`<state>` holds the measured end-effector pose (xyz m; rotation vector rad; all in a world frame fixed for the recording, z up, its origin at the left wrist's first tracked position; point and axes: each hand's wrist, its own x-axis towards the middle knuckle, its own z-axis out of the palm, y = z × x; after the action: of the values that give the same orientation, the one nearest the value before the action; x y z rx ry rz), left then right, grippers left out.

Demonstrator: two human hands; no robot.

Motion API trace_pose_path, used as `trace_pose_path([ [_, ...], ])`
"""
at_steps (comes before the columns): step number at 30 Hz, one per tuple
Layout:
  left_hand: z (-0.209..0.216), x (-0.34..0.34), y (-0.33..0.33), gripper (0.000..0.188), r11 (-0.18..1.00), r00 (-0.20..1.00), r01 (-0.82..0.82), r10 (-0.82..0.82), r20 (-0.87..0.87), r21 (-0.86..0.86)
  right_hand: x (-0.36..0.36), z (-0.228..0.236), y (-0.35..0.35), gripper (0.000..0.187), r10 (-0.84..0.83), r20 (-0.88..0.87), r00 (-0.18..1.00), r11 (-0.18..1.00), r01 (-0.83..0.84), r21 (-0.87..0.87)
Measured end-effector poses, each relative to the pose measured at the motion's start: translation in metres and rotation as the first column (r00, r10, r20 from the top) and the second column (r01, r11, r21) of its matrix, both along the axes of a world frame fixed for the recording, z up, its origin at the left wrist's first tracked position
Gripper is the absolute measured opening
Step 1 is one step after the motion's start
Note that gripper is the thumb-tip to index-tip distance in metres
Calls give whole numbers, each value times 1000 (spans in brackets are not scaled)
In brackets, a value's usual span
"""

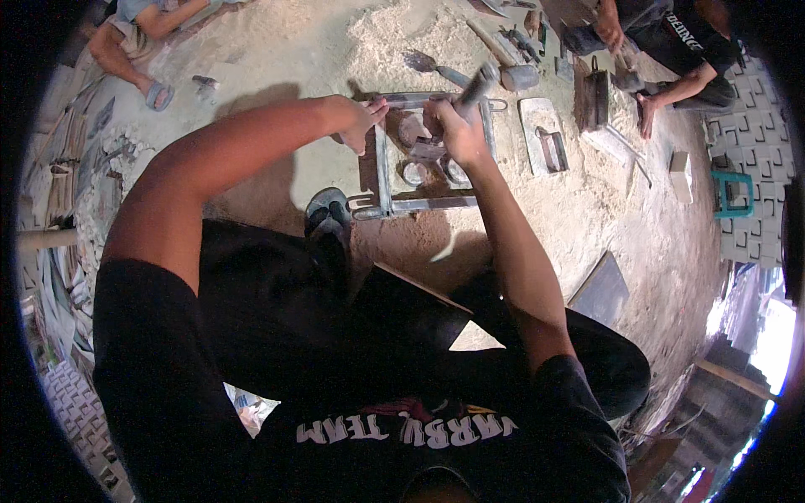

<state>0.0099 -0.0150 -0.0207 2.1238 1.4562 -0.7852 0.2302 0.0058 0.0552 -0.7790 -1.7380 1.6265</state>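
Observation:
On the dusty floor in front of me lies a rectangular metal frame (385,168), with several round, pale pieces (414,173) inside it. My left hand (359,124) is at the frame's far left corner, its fingers stretched out and nothing seen in them. Over the frame's far right part, my right hand (458,132) is closed around a thick grey cylindrical tool (479,84), held tilted with its top up and to the right. That hand hides the tool's lower end and part of what lies in the frame.
A trowel-like tool (549,142) on a pale board lies right of the frame. Beyond are a spoon-shaped tool (421,62), a mallet-like block (520,78) and heaped powder (394,38). One person (138,59) sits far left, another (683,59) far right. A teal stool (733,194) stands right.

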Motion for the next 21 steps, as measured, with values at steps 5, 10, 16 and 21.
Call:
trace_pose_path([
  [5, 3, 10, 6, 116, 998, 994, 52, -54, -91, -22, -5, -13, 1, 31, 145, 244, 959, 979, -175, 106],
  [10, 8, 9, 4, 114, 999, 1000, 12, -12, -4, -42, -8, -10, -9, 25, 150, 216, 965, 918, -217, 331],
  [16, 4, 5, 2, 109, 998, 993, 49, -53, -104, -42, -13, 2, 1, 33, 147, 427, 892, 974, -206, 96],
  [21, 11, 2, 1, 111, 999, 999, 32, -32, 26, 4, 19, 4, 11, 32, 193, 291, 937, 884, -295, 364],
])
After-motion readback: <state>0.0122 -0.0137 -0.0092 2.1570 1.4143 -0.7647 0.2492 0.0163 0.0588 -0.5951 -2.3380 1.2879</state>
